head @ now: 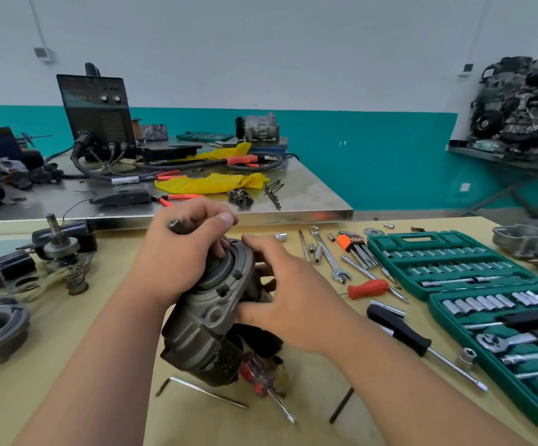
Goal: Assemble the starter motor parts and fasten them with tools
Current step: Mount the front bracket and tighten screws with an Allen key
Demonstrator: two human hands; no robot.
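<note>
Grey starter motor [209, 320], centre frame, gripped by right hand [285, 296]. Left hand [174, 255] fingers [196, 215] clench a metal rod [174, 225]. Fastening seems unfinished.

On the steel table [309, 197] at the back: a black welding machine [98, 114] with thick cables, crumpled yellow cloth [211, 183] beside them. Farther back, a silver compressor [258, 127]. At right, on a shelf [486, 154] by the teal-and-white wall [373, 156], a dark engine [521, 107].

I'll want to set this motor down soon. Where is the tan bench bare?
Bare: the stretch between the grey casting and the left forearm, and the near edge this side of the bent hex key. Crowded: right of the starter motor, with wrenches, screwdrivers and the green socket case.
</note>
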